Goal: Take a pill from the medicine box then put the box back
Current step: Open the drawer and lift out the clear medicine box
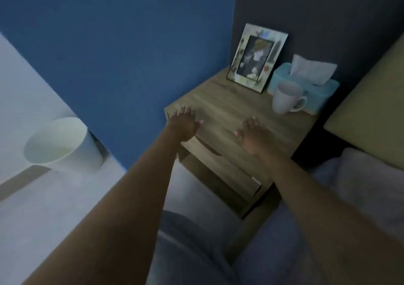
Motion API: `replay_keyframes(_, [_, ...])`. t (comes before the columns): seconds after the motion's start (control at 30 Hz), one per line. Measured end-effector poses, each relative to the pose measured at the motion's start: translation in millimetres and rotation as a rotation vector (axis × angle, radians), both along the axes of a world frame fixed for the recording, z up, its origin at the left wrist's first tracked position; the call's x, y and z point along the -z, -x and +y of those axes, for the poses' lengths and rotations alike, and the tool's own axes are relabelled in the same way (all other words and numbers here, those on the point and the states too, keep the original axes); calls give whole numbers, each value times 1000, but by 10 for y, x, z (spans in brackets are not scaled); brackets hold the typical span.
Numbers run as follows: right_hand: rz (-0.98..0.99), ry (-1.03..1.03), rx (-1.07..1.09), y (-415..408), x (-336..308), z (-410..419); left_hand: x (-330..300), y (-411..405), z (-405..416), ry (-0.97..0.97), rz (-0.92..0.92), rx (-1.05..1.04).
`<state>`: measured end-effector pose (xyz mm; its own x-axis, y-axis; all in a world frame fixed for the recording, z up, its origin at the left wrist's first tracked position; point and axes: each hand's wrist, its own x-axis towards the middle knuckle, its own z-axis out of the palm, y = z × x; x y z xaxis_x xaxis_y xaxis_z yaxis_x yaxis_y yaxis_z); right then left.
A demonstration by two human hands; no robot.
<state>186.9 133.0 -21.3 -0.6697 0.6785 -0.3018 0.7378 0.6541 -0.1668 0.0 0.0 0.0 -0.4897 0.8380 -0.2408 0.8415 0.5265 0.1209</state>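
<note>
No medicine box or pill shows anywhere in the head view. Both my arms reach out over a wooden nightstand (231,101). My left hand (183,125) hovers at the nightstand's near left corner, palm down, fingers apart, holding nothing. My right hand (251,135) is over the front edge of the top, fingers spread, also holding nothing. Below the hands the nightstand's drawer front (220,164) appears shut, with a dark slot handle at its top.
A white mug (286,98), a teal tissue box (314,88) and a picture frame (255,58) stand at the back of the nightstand. A white bin (61,145) sits on the floor at left. A bed with a pillow (371,110) lies at right.
</note>
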Motion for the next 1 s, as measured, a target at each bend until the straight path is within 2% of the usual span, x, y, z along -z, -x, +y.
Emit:
replay_keyframes(0.13, [34,-15,-18,35,365,47,610,-45,-56,-102,-220,-182])
replay_keyframes(0.3, [154,-135,-9,37,637,85,1167,-328,-100,-573,-445,-476])
replay_keyframes(0.4, [191,-158,-15,30,700,113,1365,-544,-43,-642,-653,-647])
replay_keyframes(0.53, [202,-169,-11,47,741,139,1421,-657,108,-735,-850,-700])
replay_keyframes(1.0, [220,-180,-15,26,745,134,1407,-676,-121,-779,-940,-736])
